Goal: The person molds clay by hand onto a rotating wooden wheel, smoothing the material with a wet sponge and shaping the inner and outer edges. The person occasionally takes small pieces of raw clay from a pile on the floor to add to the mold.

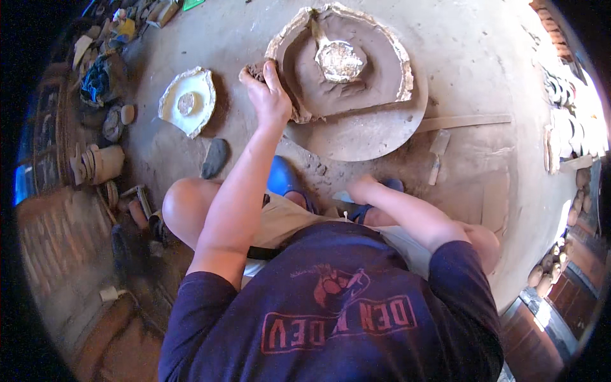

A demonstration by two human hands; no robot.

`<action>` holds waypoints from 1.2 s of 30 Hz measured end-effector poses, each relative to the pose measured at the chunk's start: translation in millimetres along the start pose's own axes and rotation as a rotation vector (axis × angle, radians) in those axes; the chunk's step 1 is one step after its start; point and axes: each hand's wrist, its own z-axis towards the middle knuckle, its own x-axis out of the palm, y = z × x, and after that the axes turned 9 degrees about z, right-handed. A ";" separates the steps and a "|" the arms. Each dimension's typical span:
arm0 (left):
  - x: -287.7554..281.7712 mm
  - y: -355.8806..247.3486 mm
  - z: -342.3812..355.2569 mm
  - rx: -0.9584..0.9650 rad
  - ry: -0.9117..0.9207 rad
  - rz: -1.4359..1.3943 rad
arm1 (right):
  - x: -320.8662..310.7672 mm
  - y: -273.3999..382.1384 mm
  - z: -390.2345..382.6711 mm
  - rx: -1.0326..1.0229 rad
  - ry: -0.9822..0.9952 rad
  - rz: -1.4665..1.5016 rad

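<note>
Small mould [203, 107] left, trowel [439, 143] right of large mould [405, 70].

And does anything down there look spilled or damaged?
Brown crumbs lie scattered between the left blue shoe and the round board, perhaps spilled. The large clay-lined mould and smaller white dish have ragged, chipped-looking rims, though possibly they were made that way.

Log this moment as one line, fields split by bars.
left hand: clay in grip, by mould | right hand: by shoe, grip unclear | mould: clay-lined, on disc
</note>
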 end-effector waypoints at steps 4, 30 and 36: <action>-8.8 4.0 2.3 -0.054 0.003 0.055 | 61.3 2.5 49.6 -0.075 -0.032 -0.110; 3.9 -11.6 34.0 -0.278 -0.045 -0.244 | -361.2 5.1 -110.9 0.157 -1.283 0.424; 6.9 -17.3 3.6 -0.338 -0.046 -0.219 | -380.9 20.9 -34.9 0.153 -1.249 0.207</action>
